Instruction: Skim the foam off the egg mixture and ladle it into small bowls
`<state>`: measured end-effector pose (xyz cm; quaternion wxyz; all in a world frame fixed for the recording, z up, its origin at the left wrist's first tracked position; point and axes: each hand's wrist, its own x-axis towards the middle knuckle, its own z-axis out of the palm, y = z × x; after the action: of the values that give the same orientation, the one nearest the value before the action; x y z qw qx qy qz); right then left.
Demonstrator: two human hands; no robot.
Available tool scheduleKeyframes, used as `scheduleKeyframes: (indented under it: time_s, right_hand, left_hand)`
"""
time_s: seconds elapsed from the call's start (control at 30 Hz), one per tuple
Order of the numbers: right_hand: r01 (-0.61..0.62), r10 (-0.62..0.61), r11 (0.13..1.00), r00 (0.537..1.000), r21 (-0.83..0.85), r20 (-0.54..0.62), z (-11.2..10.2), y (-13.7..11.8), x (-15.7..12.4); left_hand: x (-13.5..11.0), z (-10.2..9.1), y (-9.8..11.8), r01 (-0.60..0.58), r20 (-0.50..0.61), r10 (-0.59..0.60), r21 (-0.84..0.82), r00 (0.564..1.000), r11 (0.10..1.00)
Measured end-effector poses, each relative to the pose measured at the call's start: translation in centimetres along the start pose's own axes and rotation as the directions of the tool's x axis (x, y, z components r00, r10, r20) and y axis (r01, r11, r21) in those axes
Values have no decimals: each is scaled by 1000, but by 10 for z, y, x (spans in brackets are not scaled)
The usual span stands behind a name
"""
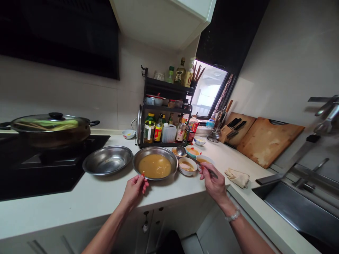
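My left hand (137, 189) pinches the near rim of a steel basin (136, 160), which holds yellowish-brown soup (155, 166). In my right hand (214, 183) is the handle of a ladle (181, 151); its bowl hangs over the small bowls to the right of the basin. A white bowl (187, 173) with some of the liquid in it stands just below the ladle. Behind it are more bowls with similar contents, among them a green-rimmed bowl (192, 156) and a bowl (205, 158) partly hidden by my right hand.
An empty steel basin (108, 172) stands at the left, near a lidded pan (53, 132) on the black stove (39, 180). Behind is a rack (168, 82) of bottles. Cutting boards (270, 141), a cloth (237, 177) and a sink (291, 208) are to the right.
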<state>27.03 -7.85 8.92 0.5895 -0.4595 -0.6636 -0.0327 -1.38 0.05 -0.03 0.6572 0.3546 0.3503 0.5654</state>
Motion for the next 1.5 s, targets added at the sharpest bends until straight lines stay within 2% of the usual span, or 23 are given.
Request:
scheduleKeyframes:
  time_s: [0.17,0.27,0.4,0.53,0.67,0.97,1.13,1.27,1.4,1.5]
  right_hand:
    - [-83,81,991,996,-108,-22,-14,20,-12]
    - [-189,189,976,982,-105,-9,-15,25,-19]
    - [-379,378,925,920,6,-108,-14,29,-19]
    - [-475,496,868,835,142,-238,-18,34,-11]
    - [-493,541,841,788,224,-293,-22,36,-6]
    - [-474,558,826,761,304,-330,-26,34,-1]
    - [-449,554,824,768,347,-321,-22,23,10]
    - [-438,542,826,789,355,-288,-10,13,21]
    - [-396,469,857,864,329,-182,9,2,24]
    - [-298,336,914,936,277,-101,22,-7,19]
  left_hand:
    - [-1,1,2,-10,-25,10,-18,1000,1000]
    - [-3,1,3,6,-25,-7,-18,1000,1000]
    - [-3,2,4,14,-10,-14,-27,1000,1000]
    - [-3,2,4,14,-2,-14,-29,1000,999]
    - [-3,1,4,19,6,-19,-30,1000,999]
    - [-3,1,3,20,-6,-20,-46,1000,999]
    - [-2,1,2,20,1,-20,-52,1000,998]
    - [-3,0,3,20,3,-20,-44,1000,999]
    - [-2,0,3,22,0,-22,-31,1000,999]
    - [-1,0,2,17,-1,-17,-23,1000,1000]
